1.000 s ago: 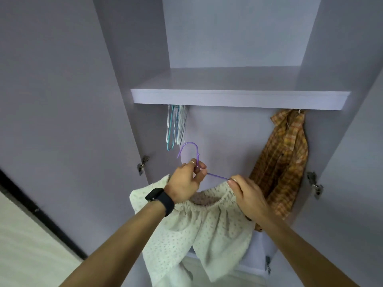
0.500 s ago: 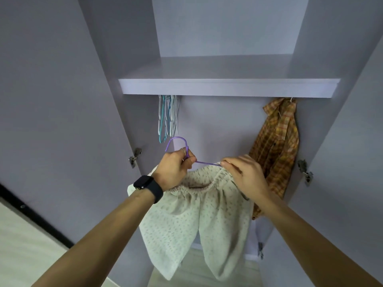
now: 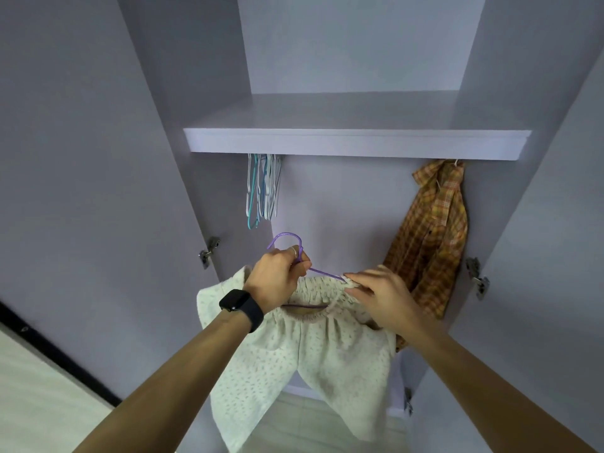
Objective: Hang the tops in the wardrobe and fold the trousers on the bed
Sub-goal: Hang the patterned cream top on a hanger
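This is a home, seen at a clothes wardrobe [image 3: 343, 207] of the kind kept in a bedroom. Its pale lilac panels rise on both sides, a fixed shelf [image 3: 356, 147] runs across the upper part, and the doors [image 3: 81, 191] stand swung open on metal hinges [image 3: 209, 251]. Under the shelf a bunch of bare wire hangers [image 3: 263, 191] hangs at the left and an orange plaid shirt [image 3: 431, 243] hangs at the right. In front of them a cream dotted top [image 3: 313, 354] sits on a purple hanger [image 3: 287, 237]. Pale flooring [image 3: 39, 403] edged by a dark strip [image 3: 58, 351] shows at the lower left.
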`<state>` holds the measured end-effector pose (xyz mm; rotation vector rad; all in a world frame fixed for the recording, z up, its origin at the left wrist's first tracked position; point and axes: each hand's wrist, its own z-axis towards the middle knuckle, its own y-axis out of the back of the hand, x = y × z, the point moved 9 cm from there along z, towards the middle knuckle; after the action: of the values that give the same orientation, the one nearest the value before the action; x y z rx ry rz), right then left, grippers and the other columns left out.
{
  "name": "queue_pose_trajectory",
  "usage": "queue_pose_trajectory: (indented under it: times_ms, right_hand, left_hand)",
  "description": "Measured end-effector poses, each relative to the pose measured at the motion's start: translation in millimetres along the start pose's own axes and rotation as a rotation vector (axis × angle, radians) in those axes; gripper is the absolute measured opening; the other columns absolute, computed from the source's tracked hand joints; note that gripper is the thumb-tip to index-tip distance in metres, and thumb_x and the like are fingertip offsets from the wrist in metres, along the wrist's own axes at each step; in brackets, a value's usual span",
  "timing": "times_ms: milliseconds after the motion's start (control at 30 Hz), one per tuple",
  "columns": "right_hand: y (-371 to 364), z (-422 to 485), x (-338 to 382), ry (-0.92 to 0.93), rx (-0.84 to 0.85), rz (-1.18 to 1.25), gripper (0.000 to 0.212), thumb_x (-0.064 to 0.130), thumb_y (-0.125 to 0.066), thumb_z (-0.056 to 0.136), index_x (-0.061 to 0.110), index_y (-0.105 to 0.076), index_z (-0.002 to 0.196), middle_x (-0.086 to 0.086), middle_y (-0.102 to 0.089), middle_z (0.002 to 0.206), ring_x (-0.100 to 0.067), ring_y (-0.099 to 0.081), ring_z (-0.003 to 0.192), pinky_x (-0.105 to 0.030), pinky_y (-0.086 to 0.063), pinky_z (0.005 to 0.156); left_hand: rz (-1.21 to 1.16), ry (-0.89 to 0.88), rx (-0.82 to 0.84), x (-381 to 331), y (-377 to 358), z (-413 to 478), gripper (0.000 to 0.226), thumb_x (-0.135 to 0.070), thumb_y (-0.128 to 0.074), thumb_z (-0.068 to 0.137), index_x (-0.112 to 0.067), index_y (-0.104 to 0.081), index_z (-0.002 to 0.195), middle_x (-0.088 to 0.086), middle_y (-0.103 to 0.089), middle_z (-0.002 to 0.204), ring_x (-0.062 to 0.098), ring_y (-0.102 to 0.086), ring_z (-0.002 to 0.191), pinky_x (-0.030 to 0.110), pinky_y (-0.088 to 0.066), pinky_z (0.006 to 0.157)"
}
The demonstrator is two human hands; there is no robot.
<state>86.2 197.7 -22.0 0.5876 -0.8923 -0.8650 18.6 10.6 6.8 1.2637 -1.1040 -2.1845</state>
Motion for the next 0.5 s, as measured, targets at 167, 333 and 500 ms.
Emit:
queue_pose_trajectory:
  times_ms: [167,333,500]
  right_hand:
    - [3,-3,6,-0.038,-0.136,0.037,0.011,0.021,-0.083,0.082,0.015,-0.078,0.089,0.003,-0.072,0.079,-0.016,-0.059,0.074,-0.028,-0.047,0.071]
    - [-32,-5,-14,-0.097,0.322,0.052,0.029,0.033,-0.065,0.089,0.011,-0.06,0.069,-0.007,-0.054,0.06,-0.022,-0.052,0.059,-0.041,-0.044,0.061]
    - [-43,-12,-25,-0.079,0.256,-0.039,0.022,0.034,-0.057,0.098,0.015,-0.061,0.087,0.007,-0.06,0.082,-0.011,-0.048,0.079,-0.026,-0.031,0.067]
  left_hand:
    - [0.044,-0.016,0.018,-5,-5,3,0.012,-0.021,-0.055,0.101,-0.018,-0.063,0.092,-0.004,-0.07,0.084,0.019,-0.062,0.079,0.037,-0.051,0.072]
    - [0.073,0.016,0.125,3,-31,-5,0.014,-0.026,-0.053,0.102,-0.021,-0.061,0.091,-0.005,-0.069,0.086,0.016,-0.063,0.077,0.035,-0.052,0.073]
    - [0.076,0.041,0.142,10,-44,7,0.015,-0.026,-0.052,0.102,-0.024,-0.057,0.089,-0.002,-0.067,0.086,0.015,-0.061,0.073,0.029,-0.048,0.07]
